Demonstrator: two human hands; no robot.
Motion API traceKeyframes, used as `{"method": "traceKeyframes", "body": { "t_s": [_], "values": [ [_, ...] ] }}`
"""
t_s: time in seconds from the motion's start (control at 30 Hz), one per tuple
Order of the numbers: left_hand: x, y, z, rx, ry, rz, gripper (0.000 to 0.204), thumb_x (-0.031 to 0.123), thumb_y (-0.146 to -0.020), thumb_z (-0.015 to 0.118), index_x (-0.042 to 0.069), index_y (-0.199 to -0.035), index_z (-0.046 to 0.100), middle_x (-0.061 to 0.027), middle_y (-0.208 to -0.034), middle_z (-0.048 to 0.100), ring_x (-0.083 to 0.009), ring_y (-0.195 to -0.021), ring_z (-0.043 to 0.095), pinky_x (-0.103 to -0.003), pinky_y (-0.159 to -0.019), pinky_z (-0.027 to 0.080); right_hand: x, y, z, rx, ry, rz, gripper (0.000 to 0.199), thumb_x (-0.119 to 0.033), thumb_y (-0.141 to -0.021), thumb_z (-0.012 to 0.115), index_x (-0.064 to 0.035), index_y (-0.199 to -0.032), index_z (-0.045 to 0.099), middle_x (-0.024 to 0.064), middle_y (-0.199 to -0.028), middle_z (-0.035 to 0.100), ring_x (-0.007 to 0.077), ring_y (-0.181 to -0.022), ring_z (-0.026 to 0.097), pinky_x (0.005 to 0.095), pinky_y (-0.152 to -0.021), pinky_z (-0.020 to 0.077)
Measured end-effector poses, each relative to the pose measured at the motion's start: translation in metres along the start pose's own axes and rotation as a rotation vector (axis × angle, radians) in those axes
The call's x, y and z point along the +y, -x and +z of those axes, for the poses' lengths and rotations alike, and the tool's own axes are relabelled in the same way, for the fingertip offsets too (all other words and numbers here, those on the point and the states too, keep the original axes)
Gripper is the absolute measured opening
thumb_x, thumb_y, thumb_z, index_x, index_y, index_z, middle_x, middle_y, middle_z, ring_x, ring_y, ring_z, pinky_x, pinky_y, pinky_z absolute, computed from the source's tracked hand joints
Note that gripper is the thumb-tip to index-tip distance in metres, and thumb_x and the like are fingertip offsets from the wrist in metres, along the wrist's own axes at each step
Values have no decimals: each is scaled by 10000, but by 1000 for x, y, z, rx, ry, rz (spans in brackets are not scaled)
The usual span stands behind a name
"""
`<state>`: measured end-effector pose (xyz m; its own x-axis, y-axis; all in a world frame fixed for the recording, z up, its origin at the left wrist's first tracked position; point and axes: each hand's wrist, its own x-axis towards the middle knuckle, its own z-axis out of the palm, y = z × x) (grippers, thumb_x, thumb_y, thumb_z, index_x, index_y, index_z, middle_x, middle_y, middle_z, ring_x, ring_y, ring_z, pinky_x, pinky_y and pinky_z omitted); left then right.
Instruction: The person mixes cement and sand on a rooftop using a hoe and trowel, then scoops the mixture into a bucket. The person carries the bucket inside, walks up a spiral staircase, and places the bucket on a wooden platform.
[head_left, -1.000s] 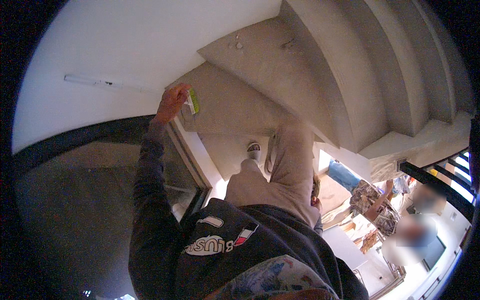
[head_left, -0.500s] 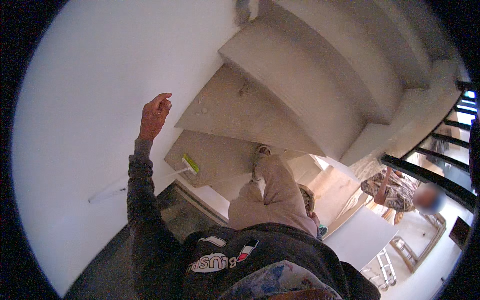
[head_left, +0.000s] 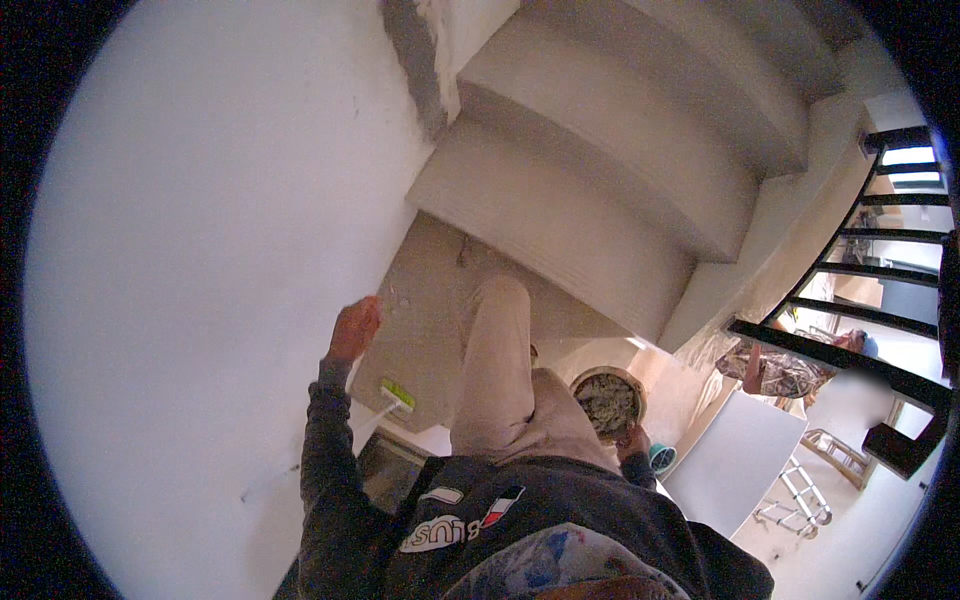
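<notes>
My left hand (head_left: 356,328) hovers beside the white wall, over the stair treads. Its fingers are loosely curled, with nothing visible in them. Down by my right thigh, my right hand (head_left: 632,440) grips the near edge of a round bucket (head_left: 641,384) and carries it at my side. A lumpy grey-green mix (head_left: 606,404) fills its inside. Part of that hand's grip is hidden behind the rim. My bent left knee (head_left: 500,300) is raised above a tread.
Winding steps (head_left: 560,185) rise toward the upper right. A green-bristled broom (head_left: 397,394) leans against the wall at left. Black railing bars (head_left: 880,270) line the right side. Below are a teal bucket (head_left: 661,458), a white panel (head_left: 735,455), a ladder (head_left: 800,495) and another person (head_left: 780,370).
I have climbed, with my left knee now raised higher. My left hand has lowered toward my body. My right hand and the bucket have come more fully into view.
</notes>
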<state>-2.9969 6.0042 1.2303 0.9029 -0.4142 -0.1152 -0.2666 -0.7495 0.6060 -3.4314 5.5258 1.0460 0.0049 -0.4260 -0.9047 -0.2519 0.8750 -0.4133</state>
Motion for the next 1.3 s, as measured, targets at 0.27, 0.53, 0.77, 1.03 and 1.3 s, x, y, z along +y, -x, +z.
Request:
{"method": "traceKeyframes", "body": {
  "t_s": [0.27, 0.53, 0.77, 1.03, 1.3],
  "values": [
    [42, -60, -75, -161, 21, -18, 235, 136, -831, 539, 21, -1033, 574, -118, -690, 600, -237, -603, 580, -336, -592, 470, -37, 43, -3, -135, 107, -239, 176, -315, -896, 511, -144, -868, 541, -27, -531, 446, 144, -390, 404, 288, -361, 335],
    [221, -235, -136, -255, -7, 250, 239, 153, -842, 570, 16, -1037, 591, -146, -790, 627, -266, -726, 620, -359, -683, 488, -80, 182, 61, 41, -477, -33, 189, -297, -889, 509, -153, -781, 567, -44, -521, 424, 115, -385, 354, 265, -357, 285],
    [324, -401, -136, -172, -5, 456, 254, 118, -842, 556, 21, -1076, 580, -145, -794, 631, -225, -695, 610, -338, -654, 485, -123, 196, 100, -4, -421, 59, 179, -287, -907, 473, -154, -835, 570, -47, -595, 514, 128, -453, 424, 285, -416, 367],
    [398, -512, -201, -320, -192, 376, 240, 101, -842, 544, 11, -1064, 553, -75, -662, 550, -141, -590, 507, -301, -561, 436, -164, 208, 106, 122, -525, 180, 190, -310, -903, 475, -169, -804, 556, -60, -596, 498, 138, -455, 386, 314, -438, 358],
    [463, -481, -257, -423, -1, -1, 218, 64, -828, 560, 12, -1040, 555, -28, -637, 524, -124, -598, 511, -282, -565, 457, -249, 258, 143, 226, -703, 299, 205, -332, -899, 478, -184, -773, 542, -73, -598, 481, 147, -456, 347, 343, -461, 349]
  ]
}}
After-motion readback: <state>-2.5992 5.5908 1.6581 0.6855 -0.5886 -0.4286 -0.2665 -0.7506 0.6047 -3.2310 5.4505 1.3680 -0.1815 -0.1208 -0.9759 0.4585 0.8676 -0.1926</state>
